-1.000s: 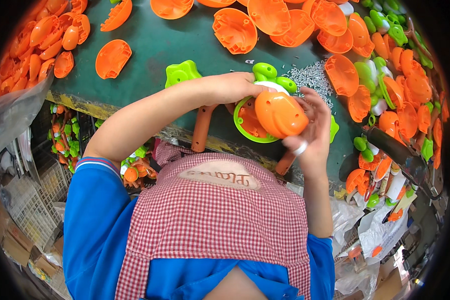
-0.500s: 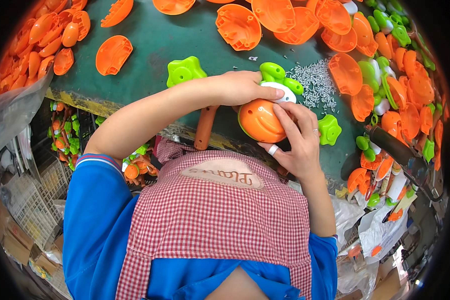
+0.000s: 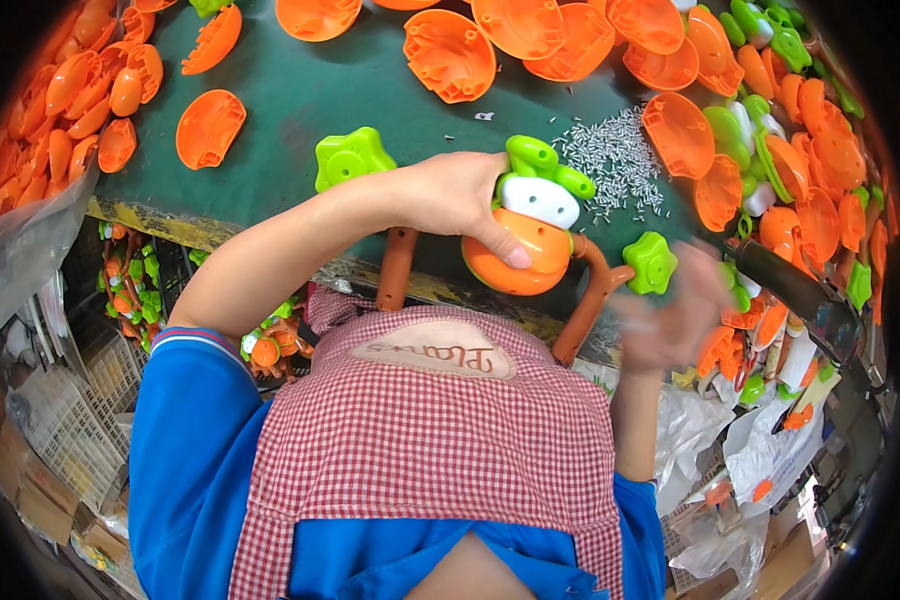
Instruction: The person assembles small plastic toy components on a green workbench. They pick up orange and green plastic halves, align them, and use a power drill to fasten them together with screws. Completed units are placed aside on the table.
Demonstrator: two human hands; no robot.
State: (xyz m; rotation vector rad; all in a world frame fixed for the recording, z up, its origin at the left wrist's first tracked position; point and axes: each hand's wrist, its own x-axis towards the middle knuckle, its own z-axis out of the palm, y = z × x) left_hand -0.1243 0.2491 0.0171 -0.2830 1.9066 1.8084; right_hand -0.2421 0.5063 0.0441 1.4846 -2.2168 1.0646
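My left hand (image 3: 460, 205) is wrapped round a plastic toy head, its thumb lying across the orange muzzle (image 3: 530, 268). Above the muzzle sits a white eye piece (image 3: 538, 200) with two dark holes, topped by green knobs (image 3: 535, 155). Brown plastic arms (image 3: 592, 300) stick out on both sides of the head, partly over the table edge. Smeared by motion, my right hand (image 3: 675, 310) is off the toy, between a green flower-shaped piece (image 3: 650, 264) and a dark, long-bodied tool (image 3: 790, 285); its fingers cannot be made out. Another green flower-shaped piece (image 3: 355, 158) lies beyond my left forearm.
Small silver screws (image 3: 615, 160) lie in a heap beyond the toy. Orange half-shells (image 3: 450, 55) are spread along the far side of the green table (image 3: 300, 100). Orange parts (image 3: 75, 90) pile up at left, with mixed orange, green and white parts (image 3: 820, 150) at right.
My right hand has let go of the toy head and moved right, toward the dark tool. The head has turned in my left hand, so its white eye piece and right brown arm now show.
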